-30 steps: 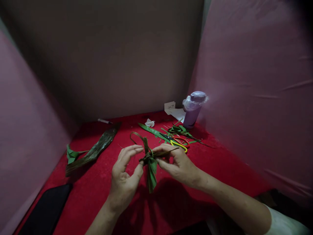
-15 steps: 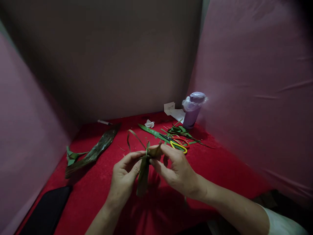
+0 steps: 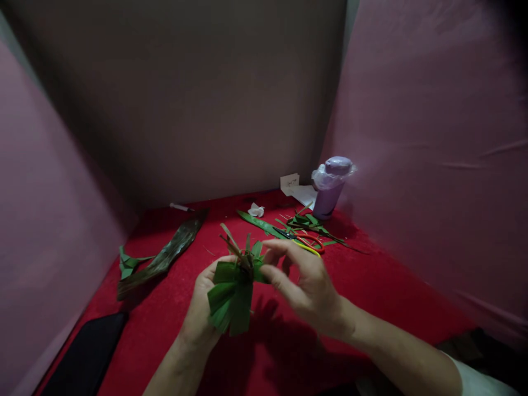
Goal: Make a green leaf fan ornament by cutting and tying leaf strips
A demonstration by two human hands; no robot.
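A folded green leaf piece [image 3: 231,305] with several flaps fanned out and thin strips sticking up from its brownish middle is held above the table. My left hand [image 3: 202,302] is closed on it from the left, its fingers partly hidden behind the leaves. At its right edge is my right hand [image 3: 303,280], thumb and index finger apart and curved beside the leaf; whether they touch it I cannot tell. Just beyond lie scissors [image 3: 311,243] with red and yellow handles, partly covered by the right hand.
Leaf scraps [image 3: 305,223] and a long green leaf [image 3: 258,221] lie behind the scissors. A purple tumbler [image 3: 329,195] stands at back right, near a white card [image 3: 289,183]. Left are a dark dried leaf [image 3: 169,258], a white pen-like object [image 3: 179,207] and a black flat object [image 3: 84,355].
The leaf piece has turned so its green flaps face me. My right fingers have loosened from their pinch and moved slightly right. The left hand keeps hold.
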